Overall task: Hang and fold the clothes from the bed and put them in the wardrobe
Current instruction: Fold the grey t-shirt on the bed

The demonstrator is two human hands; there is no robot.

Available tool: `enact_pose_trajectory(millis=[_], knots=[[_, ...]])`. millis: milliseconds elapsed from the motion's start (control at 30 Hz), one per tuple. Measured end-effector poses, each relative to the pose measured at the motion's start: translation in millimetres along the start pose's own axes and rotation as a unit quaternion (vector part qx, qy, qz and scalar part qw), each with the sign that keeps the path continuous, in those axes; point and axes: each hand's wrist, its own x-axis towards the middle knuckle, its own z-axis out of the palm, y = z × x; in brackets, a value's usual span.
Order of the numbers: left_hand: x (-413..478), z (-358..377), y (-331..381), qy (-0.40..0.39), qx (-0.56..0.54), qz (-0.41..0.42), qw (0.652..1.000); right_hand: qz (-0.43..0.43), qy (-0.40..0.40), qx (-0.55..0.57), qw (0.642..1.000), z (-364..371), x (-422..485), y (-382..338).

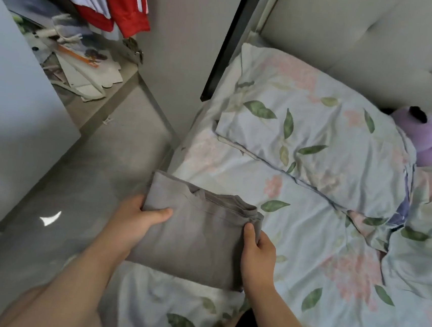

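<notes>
Folded grey garment [197,238], a flat, layered rectangle, at the near edge of the floral-sheeted bed [319,252], partly overhanging. Red jacket with white stripes [130,4] hanging in the open wardrobe [25,108], upper left.

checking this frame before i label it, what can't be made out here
- Head view: the fingers of the left hand and right hand lie under the folded grey garment; only the thumbs show.
- What kind of garment it is: the folds hide its shape.
- Red jacket in the wardrobe: the top edge cuts off its hanger.
- Purple plush toy: partly behind the pillow and cut by the right edge.
</notes>
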Motion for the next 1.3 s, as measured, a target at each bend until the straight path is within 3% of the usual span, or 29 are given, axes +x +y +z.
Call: enact_pose_trajectory(millis=[133,333,567,867,967,1133,1300], knots=[[-8.1,-11.0,19.7,0.022,-0.026,-0.068,0.997,0.055,0.000,0.002,0.998,5.3,-8.9,-26.8],[-49.5,-58.7,107.5,0.019,-0.043,-0.079,0.996,0.014,-0.048,0.030,0.998,3.1,-47.0,-136.8],[-113.4,-118.5,276.5,-0.059,0.003,0.030,0.998,-0.048,-0.032,0.111,0.992,-25.5,-126.7,-314.2],[-190.2,-163.5,459.2,-0.026,0.055,0.171,0.983,-0.132,-0.109,0.182,0.968,-54.0,-229.1,-483.0],[-210.3,-167.7,511.1,-0.037,0.046,0.200,0.978,-0.193,-0.098,0.172,0.961,-70.3,-247.3,-528.6],[-231.0,-167.9,546.9,-0.061,-0.008,0.235,0.970,-0.269,-0.060,0.166,0.947,-85.9,-258.1,-580.8],[-221.7,-169.1,545.1,-0.095,-0.078,0.215,0.969,-0.277,-0.016,0.147,0.949,-85.8,-259.2,-586.7]])
